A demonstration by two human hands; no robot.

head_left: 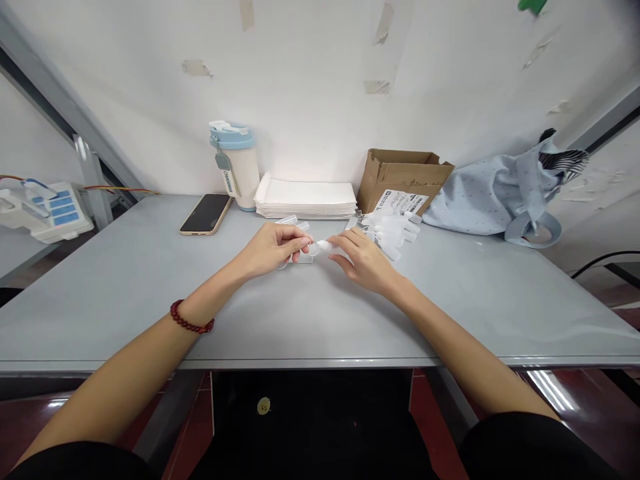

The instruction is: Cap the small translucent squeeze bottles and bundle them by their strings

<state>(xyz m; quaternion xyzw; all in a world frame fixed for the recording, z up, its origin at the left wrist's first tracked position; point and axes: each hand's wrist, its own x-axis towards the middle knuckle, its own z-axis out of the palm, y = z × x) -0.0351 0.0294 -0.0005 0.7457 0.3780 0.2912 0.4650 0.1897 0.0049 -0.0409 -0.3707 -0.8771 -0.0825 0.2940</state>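
Over the middle of the table, my left hand [275, 250] is closed in a pinch on one end of a small white looped piece [323, 246]. Its exact kind is too small to make out. From the other side, my right hand [364, 260] has its thumb and index finger around the free end of that piece. Clear plastic strips [303, 259] lie on the table under and behind my left fingers, partly hidden. Just beyond my right hand is a loose pile of translucent white tag-like pieces [393, 230].
Along the wall stand a blue-lidded cup [243, 167], a stack of white envelopes [307, 200] and an open cardboard box [400, 177]. A phone [206, 213] lies at the left. A light-blue cloth bag [487, 193] rests at the right. The grey table's front edge [320, 363] is near me.
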